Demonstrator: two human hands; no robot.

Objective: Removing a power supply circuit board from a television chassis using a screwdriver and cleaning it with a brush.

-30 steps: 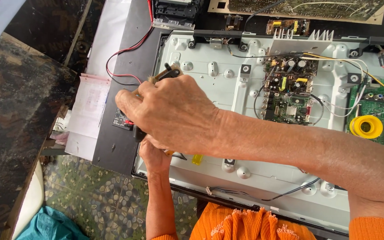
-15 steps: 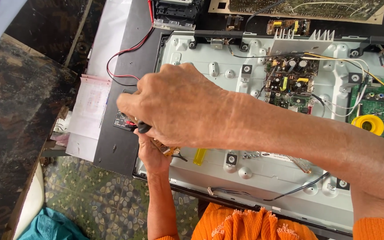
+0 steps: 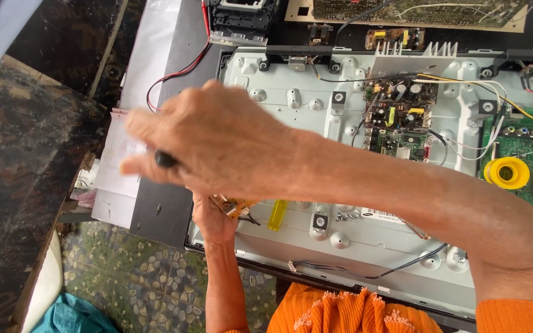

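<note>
Opened on a dark surface (image 3: pixel 161 209), a television's metal back panel (image 3: pixel 291 123) lies exposed; right hand (image 3: pixel 217 145) grips a dark tool handle (image 3: pixel 166 160), left hand (image 3: pixel 214 216) pinches a small brown circuit board (image 3: pixel 232 205), which could slip or snag wires.

— What sort of place are you working in?

— You're at an informal electronics repair spot, more a home corner than a fitted workshop. In front of you lies an opened flat-screen set (image 3: pixel 402 185), its metal back panel bare, with a power board (image 3: pixel 399 114) and a green circuit board (image 3: pixel 525 166) exposed and loose wires (image 3: pixel 174 74) trailing off.

— Anything else that tells you so?

— More bare circuit boards (image 3: pixel 402 9) sit along the far edge, and a yellow solder-tape reel (image 3: pixel 506 173) rests on the green board. Below you the pebble-patterned floor (image 3: pixel 143 277) looks domestic, and the dark table (image 3: pixel 20 160) beside it is worn and mottled.
</note>
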